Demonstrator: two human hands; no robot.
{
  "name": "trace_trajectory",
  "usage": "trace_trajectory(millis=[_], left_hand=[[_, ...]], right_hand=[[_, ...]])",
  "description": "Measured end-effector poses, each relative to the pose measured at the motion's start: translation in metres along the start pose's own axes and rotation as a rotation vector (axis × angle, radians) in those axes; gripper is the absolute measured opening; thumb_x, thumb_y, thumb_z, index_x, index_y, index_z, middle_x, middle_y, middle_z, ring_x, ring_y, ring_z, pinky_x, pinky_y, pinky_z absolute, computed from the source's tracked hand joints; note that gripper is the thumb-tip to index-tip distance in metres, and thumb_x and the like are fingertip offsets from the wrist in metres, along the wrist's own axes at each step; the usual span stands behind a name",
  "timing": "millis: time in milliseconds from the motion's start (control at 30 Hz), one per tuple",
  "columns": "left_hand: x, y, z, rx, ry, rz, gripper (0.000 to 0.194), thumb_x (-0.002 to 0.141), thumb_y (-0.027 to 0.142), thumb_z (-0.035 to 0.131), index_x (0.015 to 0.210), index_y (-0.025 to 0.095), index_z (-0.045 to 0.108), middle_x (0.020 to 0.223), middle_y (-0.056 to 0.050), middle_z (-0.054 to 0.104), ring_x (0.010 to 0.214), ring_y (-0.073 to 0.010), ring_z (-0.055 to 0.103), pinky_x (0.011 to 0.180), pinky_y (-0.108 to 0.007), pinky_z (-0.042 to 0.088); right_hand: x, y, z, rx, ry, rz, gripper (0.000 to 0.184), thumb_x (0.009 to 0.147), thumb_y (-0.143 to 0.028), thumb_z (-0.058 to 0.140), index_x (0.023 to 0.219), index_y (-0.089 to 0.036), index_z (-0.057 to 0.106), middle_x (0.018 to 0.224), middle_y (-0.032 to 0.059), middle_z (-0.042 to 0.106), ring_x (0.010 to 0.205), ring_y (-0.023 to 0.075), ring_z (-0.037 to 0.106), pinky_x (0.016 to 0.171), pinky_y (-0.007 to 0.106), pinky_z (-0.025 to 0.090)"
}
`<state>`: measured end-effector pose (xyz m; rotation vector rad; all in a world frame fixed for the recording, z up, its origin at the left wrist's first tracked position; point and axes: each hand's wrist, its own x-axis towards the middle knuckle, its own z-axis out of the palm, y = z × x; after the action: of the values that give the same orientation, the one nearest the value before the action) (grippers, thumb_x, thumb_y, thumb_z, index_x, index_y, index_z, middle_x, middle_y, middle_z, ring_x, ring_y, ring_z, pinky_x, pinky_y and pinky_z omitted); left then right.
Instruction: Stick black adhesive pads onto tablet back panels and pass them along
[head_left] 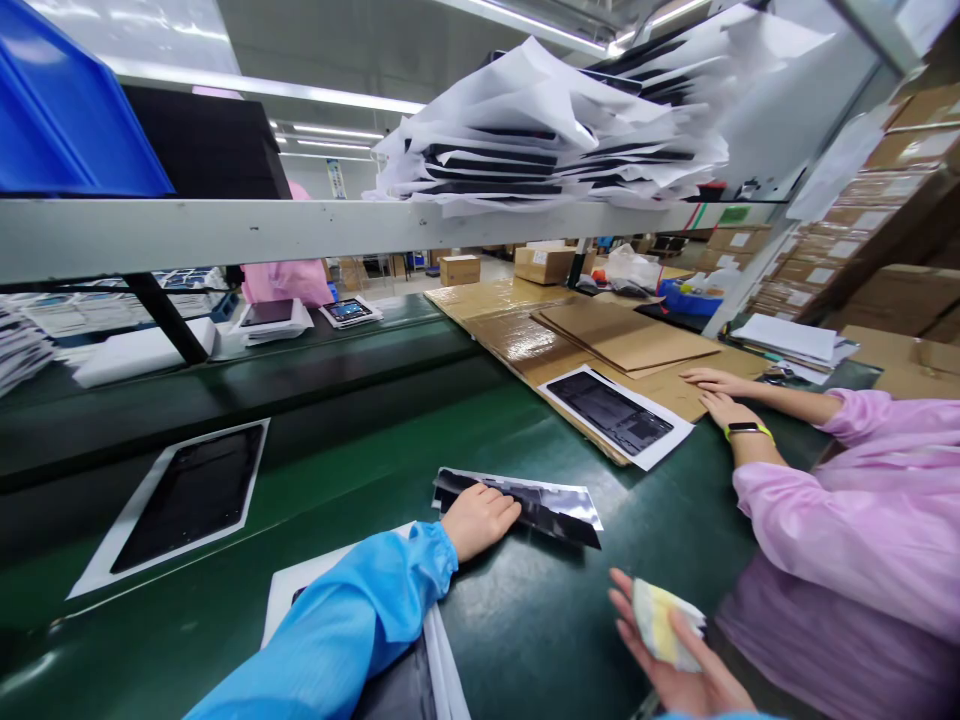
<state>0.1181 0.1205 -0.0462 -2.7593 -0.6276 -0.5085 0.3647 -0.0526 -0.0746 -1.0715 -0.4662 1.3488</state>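
Observation:
My left hand (481, 520), in a blue sleeve, is closed over the near side of a thin black panel (555, 518) with shiny silvery strips. The panel is tipped up from the green work surface (540, 590), and my fingers hide part of it. At the lower right, my right hand (667, 655) grips a folded white-and-yellow cloth (666, 622) between thumb and fingers. Below my left forearm lies a stack of dark panels and white sheets (405, 685), mostly covered by the sleeve.
A co-worker in pink (862, 480) rests both hands near the brown cardboard (630, 335). Black panels on white paper lie at left (187, 495) and right (611, 410). Overhead, a shelf (315, 235) carries paper-interleaved panels (510, 140) and a blue bin (67, 110).

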Motion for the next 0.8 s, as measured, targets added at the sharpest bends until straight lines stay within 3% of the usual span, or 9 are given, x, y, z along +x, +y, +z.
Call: trace_trajectory(millis=[100, 167, 300, 467, 600, 800], left_hand=[[0.002, -0.001, -0.002, -0.025, 0.044, -0.013, 0.030, 0.098, 0.011, 0.033, 0.099, 0.015, 0.062, 0.094, -0.009, 0.068, 0.086, -0.0163, 0.062, 0.073, -0.029, 0.045], [0.002, -0.003, -0.003, -0.037, 0.046, -0.022, 0.030, 0.098, 0.012, 0.033, 0.096, 0.015, 0.063, 0.093, -0.009, 0.068, 0.087, -0.0163, 0.062, 0.074, -0.029, 0.046], [-0.001, -0.002, -0.006, -0.050, 0.048, -0.007, 0.030, 0.098, 0.011, 0.033, 0.093, 0.015, 0.063, 0.093, -0.009, 0.068, 0.086, -0.0159, 0.063, 0.075, -0.029, 0.047], [-0.011, 0.007, -0.007, -0.006, 0.081, -0.026, 0.032, 0.094, 0.005, 0.035, 0.109, 0.014, 0.061, 0.106, -0.011, 0.068, 0.094, -0.0193, 0.064, 0.079, -0.031, 0.049], [-0.016, 0.009, -0.009, 0.006, 0.019, -0.134, 0.042, 0.088, 0.003, 0.036, 0.122, 0.014, 0.058, 0.116, -0.012, 0.066, 0.104, -0.0228, 0.063, 0.082, -0.033, 0.051], [-0.016, 0.015, -0.024, -0.077, -0.011, -0.197, 0.050, 0.085, 0.002, 0.033, 0.127, 0.018, 0.056, 0.121, -0.008, 0.065, 0.106, -0.0215, 0.063, 0.085, -0.034, 0.052]], right_hand=[[-0.003, -0.004, 0.026, 0.165, -0.175, 0.210, 0.035, 0.073, -0.051, 0.074, 0.096, -0.025, 0.076, 0.128, 0.0146, 0.057, 0.122, 0.0346, 0.048, 0.100, 0.045, 0.047], [0.001, -0.011, 0.040, 0.212, -0.201, 0.254, 0.038, 0.070, -0.048, 0.077, 0.096, -0.021, 0.076, 0.126, 0.0160, 0.058, 0.122, 0.0353, 0.048, 0.103, 0.044, 0.045], [0.020, -0.020, 0.052, 0.228, -0.107, 0.185, 0.034, 0.065, -0.038, 0.083, 0.089, -0.016, 0.075, 0.108, 0.0146, 0.067, 0.113, 0.0323, 0.057, 0.101, 0.036, 0.047], [0.036, -0.010, 0.055, 0.146, -0.106, 0.097, 0.032, 0.063, -0.032, 0.088, 0.085, -0.014, 0.072, 0.087, 0.0090, 0.072, 0.091, 0.0254, 0.068, 0.081, 0.028, 0.056], [0.037, 0.002, 0.062, 0.122, -0.112, 0.064, 0.032, 0.065, -0.032, 0.086, 0.086, -0.013, 0.072, 0.084, 0.0085, 0.072, 0.084, 0.0240, 0.069, 0.074, 0.028, 0.056], [0.037, 0.016, 0.073, 0.123, -0.189, 0.060, 0.033, 0.065, -0.040, 0.086, 0.083, -0.016, 0.070, 0.079, 0.0042, 0.070, 0.084, 0.0246, 0.068, 0.079, 0.034, 0.054]])
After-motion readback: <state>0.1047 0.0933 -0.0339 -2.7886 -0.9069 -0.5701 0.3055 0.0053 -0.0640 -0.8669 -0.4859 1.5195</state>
